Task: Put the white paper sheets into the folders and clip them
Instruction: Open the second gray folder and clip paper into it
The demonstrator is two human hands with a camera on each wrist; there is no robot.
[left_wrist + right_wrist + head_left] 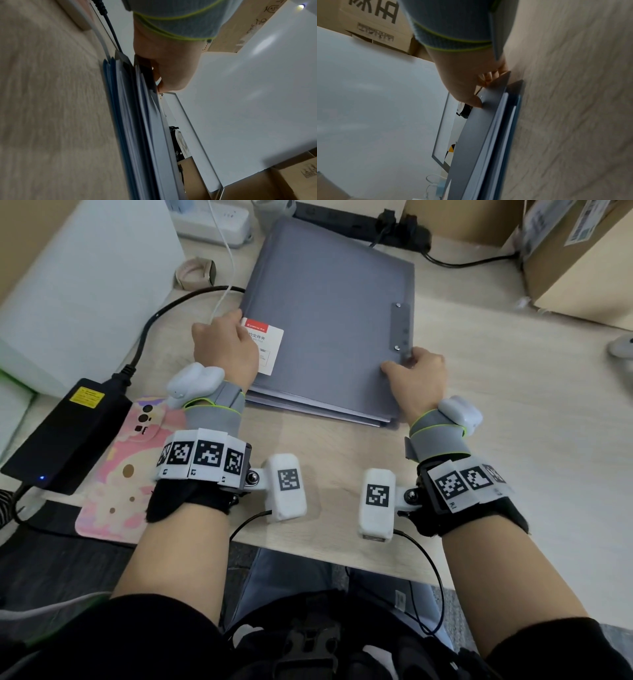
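Observation:
A stack of grey folders (329,313) lies on the wooden desk, the top one bearing a red-and-white label (265,344) and a metal clip strip (400,326). My left hand (233,326) grips the stack's left edge beside the label. My right hand (411,362) grips the right edge just below the clip strip. In the left wrist view, the left hand (159,83) curls its fingers round the folders' edges (154,142), and white sheets (126,108) show between the covers. The right wrist view shows the right hand (481,93) with its thumb on the top cover (474,142) and its fingers under the edge.
A black power adapter (65,433) and a phone in a pink case (130,467) lie at the left. A white box (85,285) stands behind them. Power strips (359,224) and cables run along the back, and a cardboard box (575,258) stands back right.

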